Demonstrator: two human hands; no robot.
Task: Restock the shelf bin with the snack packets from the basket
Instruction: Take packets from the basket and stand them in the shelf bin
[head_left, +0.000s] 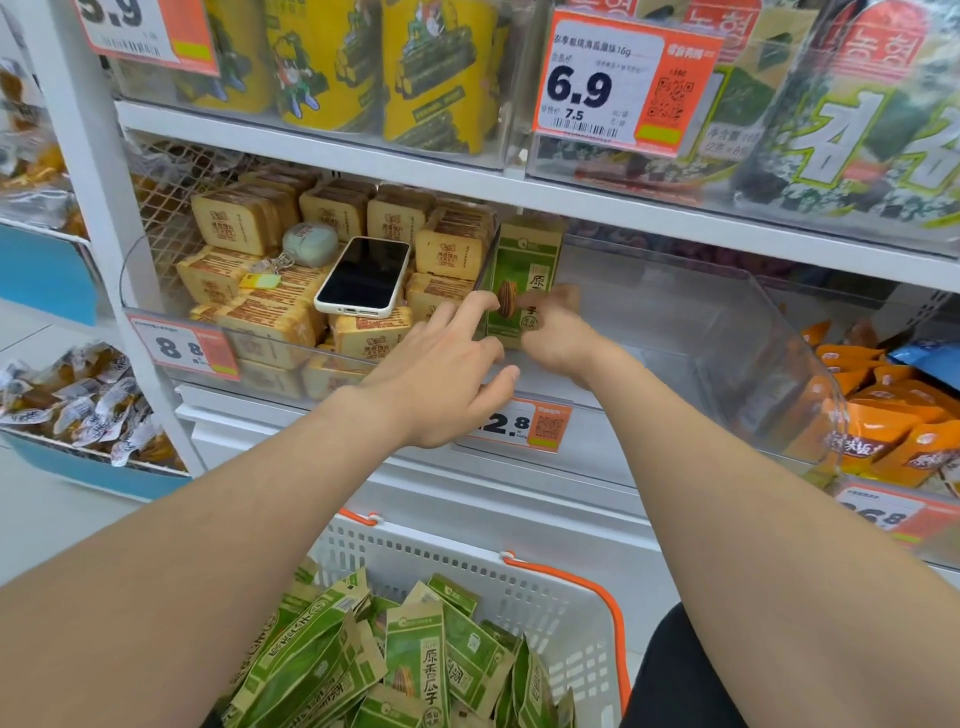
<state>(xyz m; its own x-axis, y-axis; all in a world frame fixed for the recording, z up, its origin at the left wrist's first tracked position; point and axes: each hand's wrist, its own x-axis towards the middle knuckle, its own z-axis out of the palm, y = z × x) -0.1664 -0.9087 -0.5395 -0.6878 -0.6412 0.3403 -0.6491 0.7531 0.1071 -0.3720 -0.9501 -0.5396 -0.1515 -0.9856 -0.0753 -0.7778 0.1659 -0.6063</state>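
The right hand (553, 332) is being blurred; the packet's (524, 270) lower edge is being hidden by it. The basket (561, 613) is being cut off below.

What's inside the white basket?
The white plastic basket holds a heap of green and tan snack packets. The packets and the person's left arm cover its bottom, so anything underneath is hidden.

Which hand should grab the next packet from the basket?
Left. The left hand is open, barely touching the upright green packet; the right hand grips it. Basket packets lie below.
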